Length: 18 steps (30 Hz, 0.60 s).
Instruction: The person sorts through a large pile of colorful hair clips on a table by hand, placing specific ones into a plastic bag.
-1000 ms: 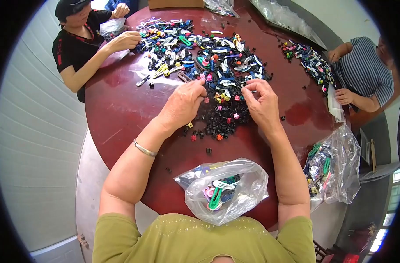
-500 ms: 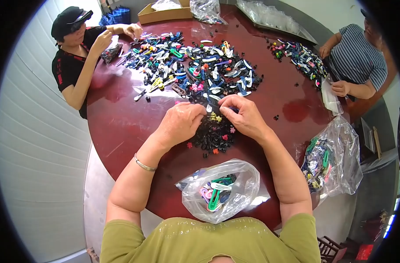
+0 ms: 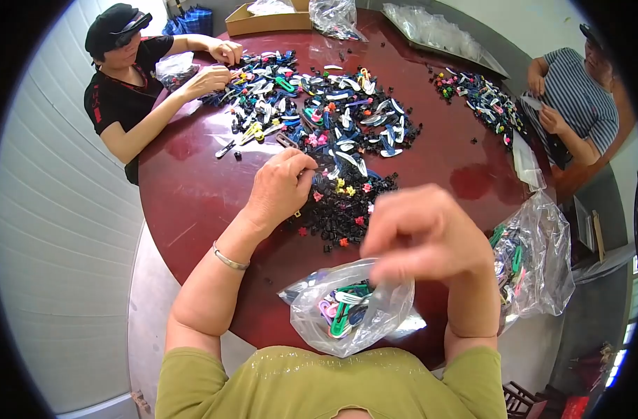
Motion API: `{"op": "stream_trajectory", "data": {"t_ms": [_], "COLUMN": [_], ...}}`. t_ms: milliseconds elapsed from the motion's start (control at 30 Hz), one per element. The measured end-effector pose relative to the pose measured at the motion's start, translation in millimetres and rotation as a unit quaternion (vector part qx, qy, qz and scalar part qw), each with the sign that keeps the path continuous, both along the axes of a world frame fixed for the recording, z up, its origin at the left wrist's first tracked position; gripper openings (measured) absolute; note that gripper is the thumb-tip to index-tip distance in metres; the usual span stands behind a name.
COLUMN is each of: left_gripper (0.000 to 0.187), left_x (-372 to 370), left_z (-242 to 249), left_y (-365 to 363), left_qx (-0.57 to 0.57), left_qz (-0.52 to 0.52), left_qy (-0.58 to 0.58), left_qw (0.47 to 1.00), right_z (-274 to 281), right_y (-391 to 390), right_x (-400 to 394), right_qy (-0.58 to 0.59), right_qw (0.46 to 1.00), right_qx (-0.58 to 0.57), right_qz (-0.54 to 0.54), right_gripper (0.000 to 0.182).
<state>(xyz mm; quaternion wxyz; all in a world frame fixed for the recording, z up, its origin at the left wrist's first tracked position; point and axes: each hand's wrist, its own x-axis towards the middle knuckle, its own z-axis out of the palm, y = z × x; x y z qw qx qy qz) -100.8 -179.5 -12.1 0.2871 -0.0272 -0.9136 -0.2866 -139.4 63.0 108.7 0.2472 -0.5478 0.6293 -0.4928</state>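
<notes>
A clear plastic bag (image 3: 375,328) with green, pink and white hair clips lies on the table edge in front of me. My right hand (image 3: 420,237) hovers just above its opening, blurred, with the fingers bunched and pointing down; what they hold is hidden. My left hand (image 3: 280,185) rests on the table with its fingers curled against the near side of a heap of small black and coloured claw clips (image 3: 343,206). Behind that heap spreads a wide pile of mixed hair clips (image 3: 319,105).
The round dark red table (image 3: 193,188) is shared. A person in black (image 3: 120,84) at the far left handles clips. A person in a striped shirt (image 3: 577,105) sits right beside another clip pile (image 3: 483,94). A second filled bag (image 3: 532,258) hangs right. A cardboard box (image 3: 266,21) stands far back.
My right hand has left the heap, where both hands pinched a white clip, and swung back toward me over the bag. My left hand stayed by the heap.
</notes>
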Motion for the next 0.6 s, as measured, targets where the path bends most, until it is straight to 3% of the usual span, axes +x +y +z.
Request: {"op": "stream_trajectory", "data": {"t_ms": [67, 133, 233, 333, 433, 600], "left_gripper": [0.007, 0.009, 0.011, 0.013, 0.011, 0.012], "left_x": [-2.1, -7.8, -17.0, -17.5, -18.7, -22.0], "left_z": [-0.2, -10.4, -26.6, -24.9, -26.2, -32.0], "left_y": [-1.1, -7.1, -17.4, -19.7, -21.2, -23.8], "left_qx": [0.017, 0.041, 0.091, 0.165, 0.178, 0.127], "left_qz": [0.003, 0.027, 0.059, 0.056, 0.023, 0.037], "left_qy": [0.018, 0.024, -0.002, -0.045, -0.054, -0.052], "left_qw": [1.0, 0.999, 0.994, 0.984, 0.982, 0.99], "right_z": [-22.8, -61.3, -131.5, -161.9, -156.9, -158.1], "right_y": [-10.9, -18.8, -2.5, -0.5, -8.8, -28.1], "right_x": [-15.7, -53.8, -118.9, -150.0, -162.3, -209.9], "right_qy": [0.014, 0.122, 0.255, 0.27, 0.198, 0.212], "right_qw": [0.98, 0.929, 0.849, 0.779, 0.767, 0.77], "right_qx": [-0.037, -0.062, -0.002, 0.069, 0.168, 0.208], "right_qz": [-0.195, -0.344, -0.462, -0.562, -0.587, -0.565], "right_gripper": [0.006, 0.021, 0.052, 0.07, 0.083, 0.091]}}
